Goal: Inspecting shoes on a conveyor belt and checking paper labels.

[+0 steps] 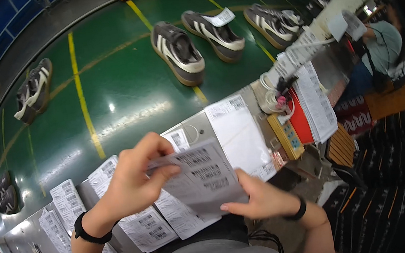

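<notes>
A stack of white barcode label sheets (203, 174) is held up in front of me, over the near edge of the workbench. My left hand (138, 180) is closed on its upper left edge, thumb and fingers pinching it. My right hand (264, 197) grips the stack's lower right side, thumb in front and the other fingers partly hidden. Beneath and to the left lie more label sheets (149, 228) in rows. Just right of the held stack rests a pile of mostly blank white sheets (241, 134).
Beyond the bench runs a green conveyor belt (117, 91) with yellow lines. Dark sneakers with white stripes (178, 53) stand on it; one carries a paper label (220, 17). At right are a yellow power strip (285, 135), cables, a red folder (302, 122) under papers, and another person (385, 46).
</notes>
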Tool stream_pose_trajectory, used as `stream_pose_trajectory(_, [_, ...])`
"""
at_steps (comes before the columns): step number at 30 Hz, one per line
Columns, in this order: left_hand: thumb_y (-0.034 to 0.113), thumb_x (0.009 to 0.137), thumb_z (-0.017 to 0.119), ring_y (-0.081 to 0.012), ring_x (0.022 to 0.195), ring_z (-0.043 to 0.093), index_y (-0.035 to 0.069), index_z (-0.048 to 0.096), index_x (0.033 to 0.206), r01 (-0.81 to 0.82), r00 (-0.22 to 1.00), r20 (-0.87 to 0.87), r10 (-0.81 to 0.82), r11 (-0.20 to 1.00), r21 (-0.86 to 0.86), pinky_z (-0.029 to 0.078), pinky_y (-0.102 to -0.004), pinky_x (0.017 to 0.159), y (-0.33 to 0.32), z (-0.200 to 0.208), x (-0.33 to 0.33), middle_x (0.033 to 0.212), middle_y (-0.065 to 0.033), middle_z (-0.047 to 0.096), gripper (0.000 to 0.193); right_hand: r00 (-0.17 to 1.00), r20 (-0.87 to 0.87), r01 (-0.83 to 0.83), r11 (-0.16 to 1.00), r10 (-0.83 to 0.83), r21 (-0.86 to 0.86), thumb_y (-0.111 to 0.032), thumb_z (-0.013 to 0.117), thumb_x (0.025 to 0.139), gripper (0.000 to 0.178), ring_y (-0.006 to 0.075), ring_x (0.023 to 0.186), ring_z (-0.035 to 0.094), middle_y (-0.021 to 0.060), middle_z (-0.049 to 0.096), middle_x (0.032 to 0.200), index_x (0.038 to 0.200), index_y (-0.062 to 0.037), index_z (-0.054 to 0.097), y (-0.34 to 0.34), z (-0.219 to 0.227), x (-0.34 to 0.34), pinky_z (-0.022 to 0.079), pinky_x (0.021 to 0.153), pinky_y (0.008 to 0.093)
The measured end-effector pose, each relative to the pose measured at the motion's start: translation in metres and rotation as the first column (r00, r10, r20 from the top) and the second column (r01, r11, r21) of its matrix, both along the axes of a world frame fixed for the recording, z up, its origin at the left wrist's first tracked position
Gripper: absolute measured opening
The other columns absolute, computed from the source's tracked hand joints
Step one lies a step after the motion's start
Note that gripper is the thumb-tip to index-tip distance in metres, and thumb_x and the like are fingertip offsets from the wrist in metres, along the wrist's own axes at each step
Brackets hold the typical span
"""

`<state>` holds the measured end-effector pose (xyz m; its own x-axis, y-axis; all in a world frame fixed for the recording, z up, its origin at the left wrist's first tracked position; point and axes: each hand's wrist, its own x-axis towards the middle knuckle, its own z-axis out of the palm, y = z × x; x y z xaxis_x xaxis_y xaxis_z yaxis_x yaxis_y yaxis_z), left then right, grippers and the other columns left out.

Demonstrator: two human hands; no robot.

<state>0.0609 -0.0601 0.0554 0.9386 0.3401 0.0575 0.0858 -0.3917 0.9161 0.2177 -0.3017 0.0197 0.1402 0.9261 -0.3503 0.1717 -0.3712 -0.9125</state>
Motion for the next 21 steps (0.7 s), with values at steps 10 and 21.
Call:
stream_pose_trajectory(10, [0.041,0.081,0.076,-0.0569,0.139,0.023,0.011,0.025,0.151,-0.203,0.701,-0.188,0.688,0.444,0.873,0.034,-0.064,0.105,0.227,-0.055,-0.073,0.15,-0.0408,0.019,0.091,0.796,0.151,0.572,0.81,-0.586,0.129,0.004,0.06,0.081,0.073,0.0285,0.125,0.051,0.0203,0.052,0.135,0.145,0.0067,0.027,-0.008,-0.013,0.046,0.036,0.108,0.0371])
stream_pose_trajectory(21, [0.043,0.061,0.087,-0.0476,0.147,0.011,0.02,0.064,0.13,-0.482,0.07,-0.459,0.886,0.433,0.762,0.004,-0.0794,0.105,0.442,-0.076,-0.129,0.14,-0.0202,0.054,0.076,0.603,0.797,0.217,0.969,-0.037,-0.119,-0.024,0.078,0.074,0.076,0.0441,0.13,0.043,0.0277,0.042,0.145,0.139,0.0013,0.047,-0.016,-0.027,0.038,0.035,0.11,0.0447])
